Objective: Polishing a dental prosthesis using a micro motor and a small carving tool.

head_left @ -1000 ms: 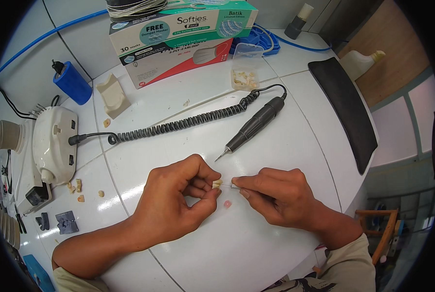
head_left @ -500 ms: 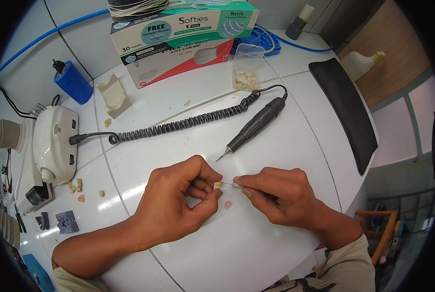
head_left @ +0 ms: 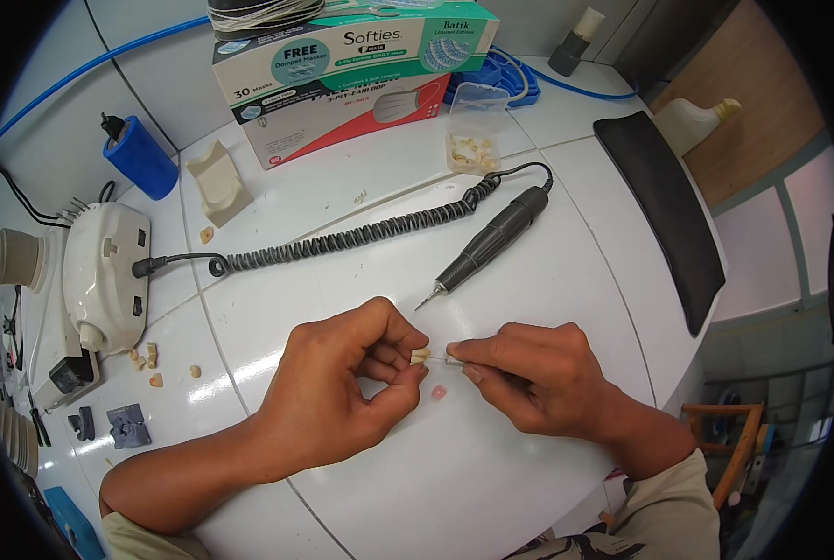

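My left hand (head_left: 342,392), at the lower middle, pinches a small cream tooth-like piece (head_left: 420,356) between thumb and fingertip. Just to its right, my right hand (head_left: 543,373) grips a slim metal tool (head_left: 452,359) whose thin tip points toward that piece; whether they touch is too small to tell. A small pink blob (head_left: 438,392) lies on the tiled worktop (head_left: 389,504) below the fingertips. Above the hands a black rotary handpiece (head_left: 491,238) rests with its bit toward the lower left.
A white motor unit (head_left: 104,275) at left feeds the coiled cord (head_left: 351,231), beside a hose (head_left: 1,257) and loose small pieces (head_left: 151,355). Behind stand mask boxes (head_left: 342,131), a blue cylinder (head_left: 143,163), a cream block (head_left: 216,187) and a clear box (head_left: 473,149). A black pad (head_left: 659,219) edges the right.
My left fingertips and the cream piece have shifted very slightly right. My right hand has made small movements with the tool; the rest is unchanged.
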A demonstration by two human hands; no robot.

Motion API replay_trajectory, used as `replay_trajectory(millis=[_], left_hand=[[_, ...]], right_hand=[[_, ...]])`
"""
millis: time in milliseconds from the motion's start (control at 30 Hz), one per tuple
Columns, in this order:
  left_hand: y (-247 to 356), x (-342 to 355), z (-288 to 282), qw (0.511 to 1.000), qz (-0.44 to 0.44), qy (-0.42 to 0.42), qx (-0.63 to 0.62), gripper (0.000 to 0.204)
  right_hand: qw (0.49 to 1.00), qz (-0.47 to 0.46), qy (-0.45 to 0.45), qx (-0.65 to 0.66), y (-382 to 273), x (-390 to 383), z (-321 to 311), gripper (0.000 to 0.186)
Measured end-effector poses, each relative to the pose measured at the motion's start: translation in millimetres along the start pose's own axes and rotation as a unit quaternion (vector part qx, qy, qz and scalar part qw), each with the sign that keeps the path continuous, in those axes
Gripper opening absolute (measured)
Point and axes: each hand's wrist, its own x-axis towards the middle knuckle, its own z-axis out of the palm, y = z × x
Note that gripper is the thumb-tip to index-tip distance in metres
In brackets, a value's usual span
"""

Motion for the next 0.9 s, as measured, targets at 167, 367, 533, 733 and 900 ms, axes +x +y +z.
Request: replay_trajectory(millis=[167,367,533,733,900], left_hand=[[-5,-1,-1,1.0,0.001,0.003,-0.008,0.016],[-3,0,-1,1.0,0.002,0.002,-0.002,0.016],[-2,0,-1,1.0,0.004,0.002,0.002,0.015],[-5,0,0,1.0,0.006,0.005,0.0,0.015],[-6,0,-1,1.0,0.008,0.005,0.0,0.015]], right_hand=[[1.0,0.002,-0.017,-0.019,2,0,3,0.025],[1.0,-0.001,-0.01,-0.009,2,0,3,0.025],[1.0,0.001,-0.008,-0.004,1,1,2,0.025],[1.0,-0.008,-0.009,-0.016,4,1,4,0.026],[0.999,-0.027,-0.02,-0.017,12,6,5,0.025]])
